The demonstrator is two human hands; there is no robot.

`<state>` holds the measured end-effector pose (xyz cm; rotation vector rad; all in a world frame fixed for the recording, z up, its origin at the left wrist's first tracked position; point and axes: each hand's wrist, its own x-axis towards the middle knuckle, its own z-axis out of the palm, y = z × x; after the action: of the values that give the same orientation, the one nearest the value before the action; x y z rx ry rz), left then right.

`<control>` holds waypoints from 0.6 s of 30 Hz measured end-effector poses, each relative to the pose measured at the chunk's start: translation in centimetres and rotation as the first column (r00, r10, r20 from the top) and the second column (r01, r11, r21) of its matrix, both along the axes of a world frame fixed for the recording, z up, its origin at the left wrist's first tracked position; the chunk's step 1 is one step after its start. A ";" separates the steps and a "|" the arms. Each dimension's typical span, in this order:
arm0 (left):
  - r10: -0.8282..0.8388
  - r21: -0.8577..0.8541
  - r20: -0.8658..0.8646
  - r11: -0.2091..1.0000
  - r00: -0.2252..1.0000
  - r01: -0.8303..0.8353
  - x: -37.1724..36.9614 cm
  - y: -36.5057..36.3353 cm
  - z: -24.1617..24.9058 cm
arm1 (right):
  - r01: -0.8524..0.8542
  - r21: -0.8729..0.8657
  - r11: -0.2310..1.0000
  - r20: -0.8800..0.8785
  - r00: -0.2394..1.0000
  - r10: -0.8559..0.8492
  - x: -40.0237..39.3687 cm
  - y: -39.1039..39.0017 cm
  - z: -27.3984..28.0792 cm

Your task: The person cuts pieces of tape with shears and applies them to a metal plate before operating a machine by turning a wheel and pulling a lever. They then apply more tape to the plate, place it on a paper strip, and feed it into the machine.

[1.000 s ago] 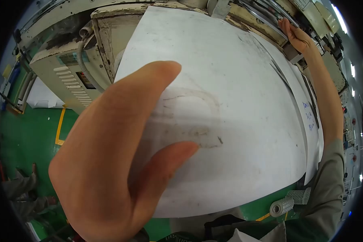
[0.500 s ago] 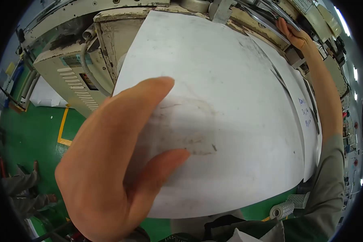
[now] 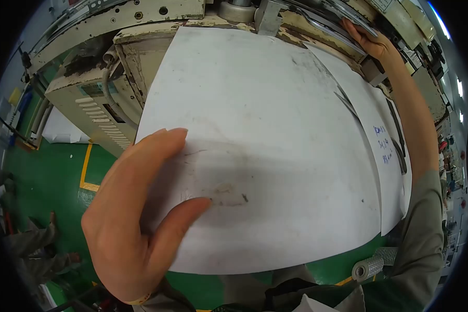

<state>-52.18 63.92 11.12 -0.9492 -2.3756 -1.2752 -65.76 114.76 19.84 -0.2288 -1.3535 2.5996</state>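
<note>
Loosely, my left hand (image 3: 132, 213) curves, fingers and thumb spread apart, over the left side of the white sheet (image 3: 275, 130) on the worktop (image 3: 213, 22). At the far right, my right hand (image 3: 372, 44) bends its fingers at a metal bar (image 3: 344, 9); whether they grip, I cannot tell.

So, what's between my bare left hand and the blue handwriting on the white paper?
Only smudged white paper; no object lies on that stretch in the head view.
</note>
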 end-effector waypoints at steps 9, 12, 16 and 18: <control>0.035 -0.055 -0.009 0.998 0.999 -0.035 0.2 0.1 0.4 | -0.123 -0.138 0.983 -0.081 0.990 0.112 -0.6 1.9 -0.9; 0.051 -0.075 -0.005 0.996 0.999 -0.051 0.3 0.2 0.6 | -0.112 -0.113 0.987 -0.107 0.989 0.100 -0.9 1.8 -1.0; 0.052 -0.077 0.018 0.996 0.998 -0.050 0.3 0.3 0.7 | -0.083 -0.017 0.996 -0.118 0.990 0.081 -0.3 0.3 -1.0; 0.051 -0.084 0.025 0.995 0.998 -0.049 0.3 0.3 0.8 | -0.054 -0.111 0.992 -0.161 0.986 0.035 0.1 -0.8 -0.9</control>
<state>-51.83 64.23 11.92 -0.8946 -2.4748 -1.1867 -65.63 113.95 18.90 -0.0076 -1.1699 2.6712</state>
